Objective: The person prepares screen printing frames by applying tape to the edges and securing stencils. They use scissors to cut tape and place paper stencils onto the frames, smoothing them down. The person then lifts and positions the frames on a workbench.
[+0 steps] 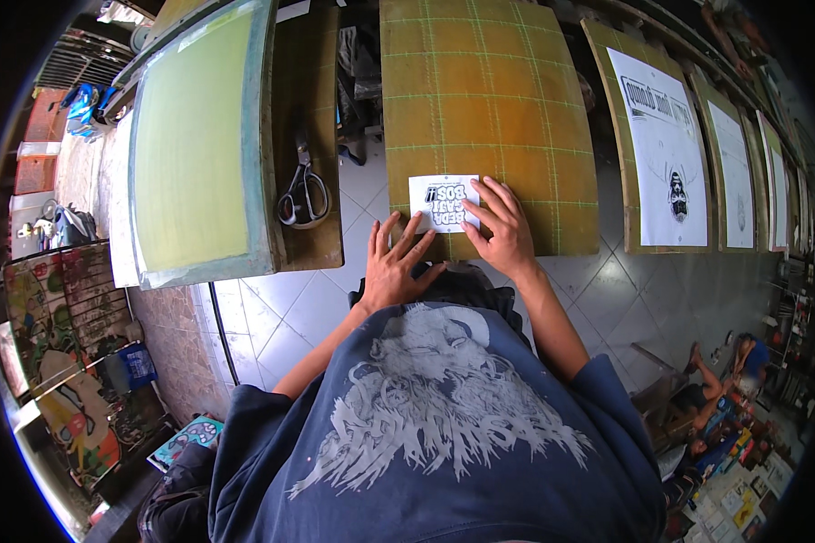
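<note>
A small white printed sheet (419,197) with black lettering lies flat near the front edge of a yellow-brown board (489,100) marked with green grid lines. My left hand (397,269) has its fingers spread, with the fingertips at the sheet's lower left corner. Across the sheet's right edge rest the stretched fingers of my right hand (505,233), which partly cover the lettering. Neither hand is closed around anything.
Left of the board, scissors (304,192) lie on a narrow brown board beside a framed pale green screen (199,145). To the right, another board carries a large printed sheet (652,136), with more beyond. A person (711,389) sits at the lower right.
</note>
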Available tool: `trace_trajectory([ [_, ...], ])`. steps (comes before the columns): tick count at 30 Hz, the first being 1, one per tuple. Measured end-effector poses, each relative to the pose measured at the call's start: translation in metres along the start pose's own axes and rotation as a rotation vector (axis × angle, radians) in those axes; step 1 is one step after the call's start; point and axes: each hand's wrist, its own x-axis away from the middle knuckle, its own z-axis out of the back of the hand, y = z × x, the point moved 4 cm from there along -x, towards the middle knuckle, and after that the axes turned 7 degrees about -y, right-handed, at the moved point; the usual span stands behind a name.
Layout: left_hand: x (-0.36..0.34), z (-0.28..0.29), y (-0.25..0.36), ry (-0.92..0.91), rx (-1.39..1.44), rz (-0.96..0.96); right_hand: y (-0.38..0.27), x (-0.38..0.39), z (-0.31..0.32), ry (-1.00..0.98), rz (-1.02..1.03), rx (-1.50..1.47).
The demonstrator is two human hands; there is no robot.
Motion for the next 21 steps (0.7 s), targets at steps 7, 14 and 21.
trace_trajectory([
  [7,-0.0008,0.0012,-0.0006,0.009,0.004,-0.003,-0.0011,-0.0005,0.0010,-0.004,-0.005,0.001],
  [14,-0.0005,0.0009,-0.0011,0.001,-0.001,-0.003,-0.0010,-0.0009,0.0010,-0.007,-0.005,-0.001],
  [21,0.0000,0.0003,-0.0008,0.007,-0.008,0.002,0.0002,-0.0002,-0.0003,-0.009,-0.010,-0.001],
])
